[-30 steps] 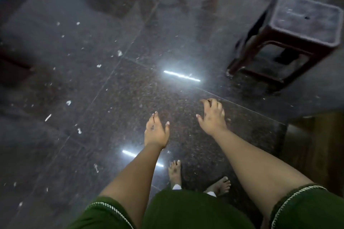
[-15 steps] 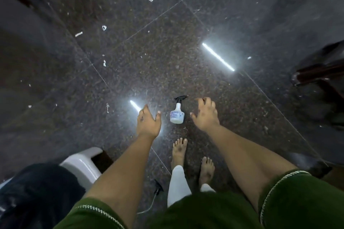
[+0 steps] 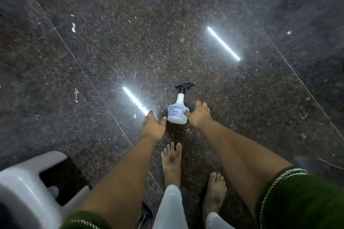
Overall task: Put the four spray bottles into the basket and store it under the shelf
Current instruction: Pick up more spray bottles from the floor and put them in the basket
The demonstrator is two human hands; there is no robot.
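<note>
One white spray bottle [image 3: 177, 109] with a black trigger head and a blue-printed label stands upright on the dark stone floor, just ahead of my feet. My right hand [image 3: 199, 116] is open at the bottle's right side, thumb touching its body. My left hand [image 3: 153, 126] is open just left of the bottle, fingers spread, a small gap away from it. Something black, possibly another trigger head [image 3: 146, 212], shows between my legs at the bottom edge. No basket or shelf is in view.
A white plastic stool [image 3: 28, 188] stands at the bottom left, close to my left arm. The polished floor reflects two bright tube lights [image 3: 223, 42] and carries scattered white scraps [image 3: 73, 28]. My bare feet [image 3: 172, 163] stand just behind the bottle.
The view has tilted down and closed in on the bottle. Both hands have come down to either side of it, and the right thumb now touches it. The brown stool has left the view.
</note>
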